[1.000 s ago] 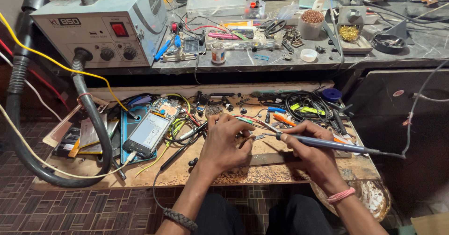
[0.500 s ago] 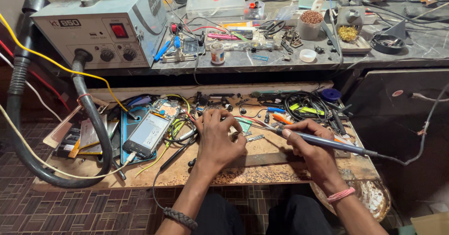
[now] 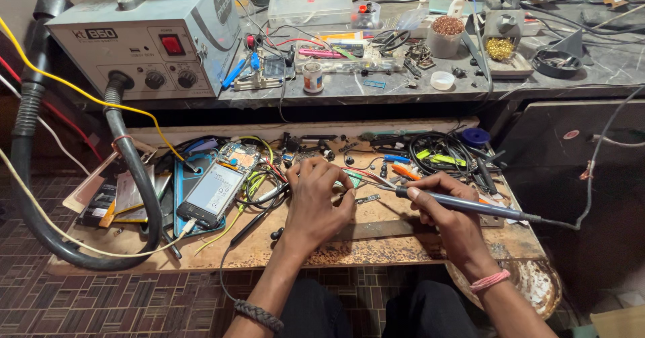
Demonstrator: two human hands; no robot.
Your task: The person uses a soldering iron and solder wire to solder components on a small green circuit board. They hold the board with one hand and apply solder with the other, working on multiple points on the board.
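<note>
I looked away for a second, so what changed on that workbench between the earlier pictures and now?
Very little. The left hand shifted slightly over the small part it presses down. The right hand keeps gripping the soldering iron, tip aimed at the same spot. The opened phone and grey station stayed put.

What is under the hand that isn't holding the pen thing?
The left hand rests on the wooden board, over a small green part and thin wires. Whatever the fingers pinch is covered. The right hand holds the soldering iron.

A slim grey-blue soldering iron with a dark cable trailing off to the right lies nearly level above the wooden bench, its thin tip pointing left at a small green circuit board lying flat there.
</note>
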